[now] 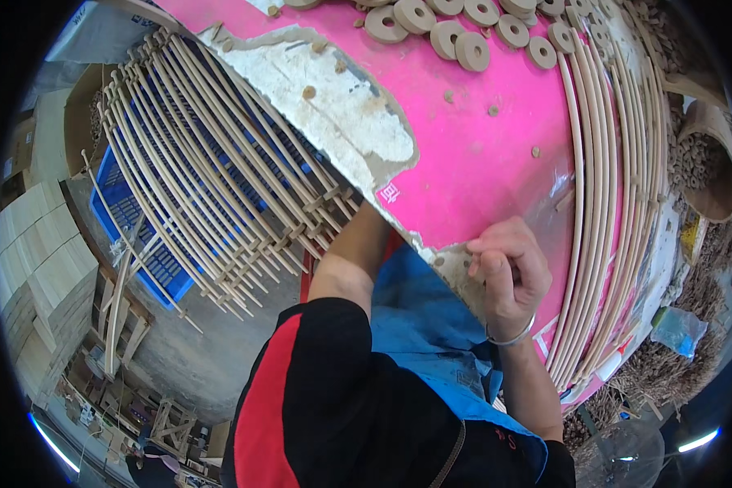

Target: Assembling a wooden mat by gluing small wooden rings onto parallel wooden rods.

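My right hand [514, 272], with a bracelet at the wrist, is at the near edge of the pink-covered table [480, 154]. Its fingers are curled in with the thumb close to them; whether anything small is between them I cannot make out. My left forearm [354, 256] reaches under the table edge, which hides the left hand. Several wooden rings [472, 51] with centre holes lie at the far side of the table. Long thin wooden rods [598, 211] lie side by side to the right of my right hand.
On the left, many rods with ring-like pieces on them [211, 163] rest over a blue plastic crate [167, 272]. Stacked pale boards [45, 244] stand farther left. A tipped tube-shaped container [708, 163] of small wooden pieces lies at far right. The table covering is torn, baring a white patch [325, 98].
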A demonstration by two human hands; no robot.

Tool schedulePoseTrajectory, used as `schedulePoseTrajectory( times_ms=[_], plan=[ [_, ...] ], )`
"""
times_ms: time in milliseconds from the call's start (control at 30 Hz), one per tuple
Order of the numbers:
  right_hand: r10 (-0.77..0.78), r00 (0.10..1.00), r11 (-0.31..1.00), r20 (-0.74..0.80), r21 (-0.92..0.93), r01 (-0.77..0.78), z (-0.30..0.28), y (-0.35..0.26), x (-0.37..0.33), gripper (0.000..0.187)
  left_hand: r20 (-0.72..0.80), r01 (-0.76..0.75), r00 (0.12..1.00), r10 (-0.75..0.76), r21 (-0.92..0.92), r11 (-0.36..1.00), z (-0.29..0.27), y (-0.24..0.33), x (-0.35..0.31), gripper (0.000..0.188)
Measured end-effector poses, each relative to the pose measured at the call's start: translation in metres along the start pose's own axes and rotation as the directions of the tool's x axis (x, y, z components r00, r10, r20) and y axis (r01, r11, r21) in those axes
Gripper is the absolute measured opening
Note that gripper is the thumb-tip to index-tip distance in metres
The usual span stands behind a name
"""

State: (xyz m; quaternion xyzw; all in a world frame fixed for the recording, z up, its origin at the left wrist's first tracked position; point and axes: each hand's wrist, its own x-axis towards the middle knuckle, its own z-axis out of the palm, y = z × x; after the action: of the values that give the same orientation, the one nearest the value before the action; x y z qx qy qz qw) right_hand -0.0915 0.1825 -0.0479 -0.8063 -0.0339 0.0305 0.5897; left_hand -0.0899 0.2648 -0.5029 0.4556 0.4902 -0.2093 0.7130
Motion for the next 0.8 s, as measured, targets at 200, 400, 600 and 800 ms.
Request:
schedulePoseTrajectory(
  times_ms=[200,400,600,800],
  plan=[
    [-0.016,1.0,1.0,-0.004,0.02,0.016,0.0,0.003,-0.001,0.008,-0.005,0.068,0.998,-0.069,0.215,0.974,-0.019,-0.045,-0.05,0.061],
    [-0.028,0.998,1.0,0.054,0.01,0.028,-0.002,0.004,-0.003,0.018,-0.22,0.131,0.975,-0.034,0.443,0.887,-0.086,-0.087,-0.05,0.063],
    [-0.017,0.999,0.992,-0.043,0.125,0.022,0.004,0.008,-0.003,0.012,-0.088,-0.076,0.967,0.239,0.796,0.6,-0.143,-0.098,-0.028,0.063],
    [-0.042,0.998,0.994,-0.038,0.095,0.046,0.002,0.007,-0.001,0.012,-0.13,-0.063,0.98,0.153,0.525,0.849,-0.163,-0.113,-0.038,0.071]
  ],
)
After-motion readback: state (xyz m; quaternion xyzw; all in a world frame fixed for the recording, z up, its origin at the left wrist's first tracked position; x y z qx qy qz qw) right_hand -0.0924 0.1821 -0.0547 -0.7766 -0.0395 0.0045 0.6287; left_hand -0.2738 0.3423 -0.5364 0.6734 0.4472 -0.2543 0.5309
